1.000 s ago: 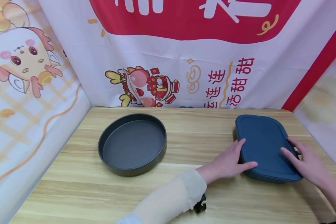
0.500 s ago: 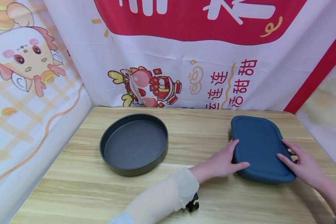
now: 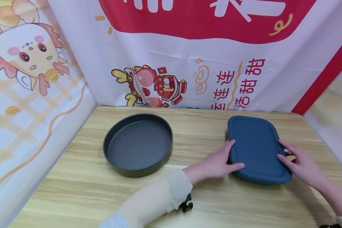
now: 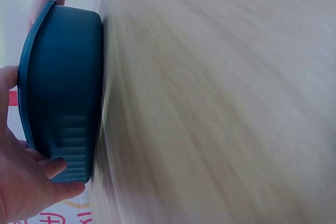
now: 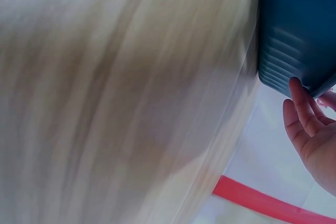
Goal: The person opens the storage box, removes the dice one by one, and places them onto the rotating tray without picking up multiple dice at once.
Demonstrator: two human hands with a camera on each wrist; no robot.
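Box (image 4: 65,72), 1 blue, with 1 lid (image 3: 253,145), at right side of 1 wooden table (image 3: 74,186). Left hand (image 3: 218,162) grips 1 side, thumb on lid, fingers half-curled down the wall; right hand (image 3: 305,166) grips the opposite side, likewise half-curled. 1 round dark pan (image 3: 139,144) sits well apart at left.

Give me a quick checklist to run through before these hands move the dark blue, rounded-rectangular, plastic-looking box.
1. Left hand on the box: ok, thumb over the lid, fingers against the side.
2. Right hand on the opposite side: ok, thumb over the lid's edge.
3. Lid on: ok; whether it is fastened, cannot tell.
4. Box apart from the dark grey, round, metal-looking pan: ok, pale wood-grain table shows between them.
5. Underside lifted off the table: cannot tell.
6. Contents: cannot tell, hidden.
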